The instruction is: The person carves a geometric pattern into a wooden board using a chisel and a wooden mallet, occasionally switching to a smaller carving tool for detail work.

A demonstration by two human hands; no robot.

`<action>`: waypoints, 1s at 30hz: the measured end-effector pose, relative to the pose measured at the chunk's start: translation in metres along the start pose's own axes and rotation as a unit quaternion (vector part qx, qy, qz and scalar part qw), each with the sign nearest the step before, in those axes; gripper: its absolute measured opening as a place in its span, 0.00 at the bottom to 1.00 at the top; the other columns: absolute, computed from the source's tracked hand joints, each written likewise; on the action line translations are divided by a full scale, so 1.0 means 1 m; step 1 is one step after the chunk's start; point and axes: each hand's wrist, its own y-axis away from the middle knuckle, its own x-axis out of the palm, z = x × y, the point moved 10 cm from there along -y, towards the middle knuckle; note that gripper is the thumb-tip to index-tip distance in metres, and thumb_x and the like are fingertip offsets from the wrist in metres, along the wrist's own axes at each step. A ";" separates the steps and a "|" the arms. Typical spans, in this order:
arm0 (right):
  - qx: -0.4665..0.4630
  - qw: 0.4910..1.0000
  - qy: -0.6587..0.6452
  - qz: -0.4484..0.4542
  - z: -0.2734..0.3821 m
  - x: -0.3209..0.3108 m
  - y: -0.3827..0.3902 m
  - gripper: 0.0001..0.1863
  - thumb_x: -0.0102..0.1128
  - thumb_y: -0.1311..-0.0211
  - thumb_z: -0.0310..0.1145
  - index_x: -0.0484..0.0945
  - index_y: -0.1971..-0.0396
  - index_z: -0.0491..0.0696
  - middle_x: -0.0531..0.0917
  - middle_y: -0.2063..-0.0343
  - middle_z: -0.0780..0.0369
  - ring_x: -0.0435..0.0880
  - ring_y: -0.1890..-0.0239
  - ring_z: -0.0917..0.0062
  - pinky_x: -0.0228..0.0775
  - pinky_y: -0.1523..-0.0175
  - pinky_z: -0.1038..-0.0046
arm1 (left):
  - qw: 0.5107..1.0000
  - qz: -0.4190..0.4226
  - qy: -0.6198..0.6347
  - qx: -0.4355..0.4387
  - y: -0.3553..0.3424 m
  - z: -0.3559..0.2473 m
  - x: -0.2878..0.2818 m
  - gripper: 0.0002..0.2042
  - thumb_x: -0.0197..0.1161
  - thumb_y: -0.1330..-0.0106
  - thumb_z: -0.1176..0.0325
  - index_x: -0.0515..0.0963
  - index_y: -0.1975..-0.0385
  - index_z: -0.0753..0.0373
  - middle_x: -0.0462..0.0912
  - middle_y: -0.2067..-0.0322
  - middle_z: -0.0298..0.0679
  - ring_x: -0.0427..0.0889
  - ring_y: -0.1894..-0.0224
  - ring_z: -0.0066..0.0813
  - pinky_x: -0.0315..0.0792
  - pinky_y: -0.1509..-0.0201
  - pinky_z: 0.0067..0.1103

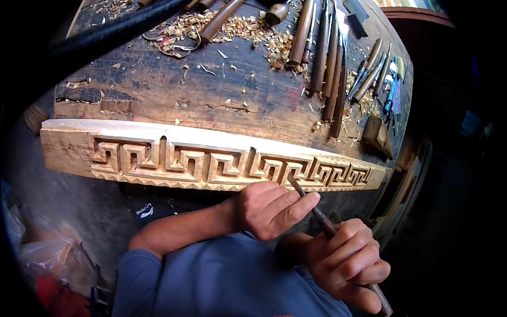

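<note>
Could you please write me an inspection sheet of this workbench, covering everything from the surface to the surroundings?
Surface: worn, scarred wooden bench, with scattered chips.
Job's things: carved board lying along the bench's near edge, with angular fretwork and a zigzag lower border; chisel-like tool with its tip at the carving.
Clutter: wood shavings toward the far side; wood-handled tools crowded at the upper right.
Hands: right hand closed around the tool's handle; left hand by the board's lower edge, close to the tool's shaft.
Cables: thick black cord-like length across the upper left; its kind cannot be told.
Surroundings: clear plastic bag at the lower left; right side mostly dark.
</note>
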 end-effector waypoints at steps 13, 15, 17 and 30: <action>-0.044 0.994 0.082 -0.052 -0.009 0.004 0.008 0.33 0.38 0.12 0.62 0.64 0.73 0.50 0.77 0.80 0.62 0.68 0.89 0.81 0.57 0.82 0.79 | 1.000 -0.002 -0.012 -0.024 -0.005 0.003 -0.003 0.24 0.65 0.35 0.76 0.78 0.39 0.79 0.87 0.71 0.44 0.86 0.75 0.28 0.77 0.76 0.23; -0.023 0.997 0.079 -0.014 -0.015 0.013 0.005 0.33 0.33 0.12 0.63 0.64 0.73 0.52 0.72 0.79 0.63 0.61 0.86 0.84 0.50 0.75 0.78 | 0.999 -0.001 -0.022 -0.027 -0.007 0.003 -0.005 0.23 0.65 0.35 0.76 0.78 0.40 0.79 0.87 0.70 0.45 0.87 0.74 0.29 0.78 0.76 0.23; -0.020 0.996 0.080 -0.022 -0.016 0.014 0.004 0.32 0.32 0.11 0.62 0.63 0.72 0.52 0.72 0.77 0.63 0.61 0.86 0.83 0.50 0.75 0.78 | 0.999 0.002 -0.026 -0.032 -0.007 0.003 -0.007 0.23 0.65 0.35 0.76 0.78 0.40 0.79 0.88 0.69 0.46 0.88 0.74 0.30 0.78 0.76 0.23; -0.033 0.983 0.127 -0.130 -0.024 0.009 0.013 0.30 0.37 0.11 0.58 0.62 0.70 0.47 0.78 0.79 0.58 0.69 0.90 0.77 0.59 0.84 0.79 | 0.997 0.024 -0.038 -0.066 -0.001 0.009 -0.004 0.18 0.66 0.28 0.78 0.78 0.41 0.81 0.90 0.66 0.49 0.90 0.73 0.33 0.80 0.75 0.25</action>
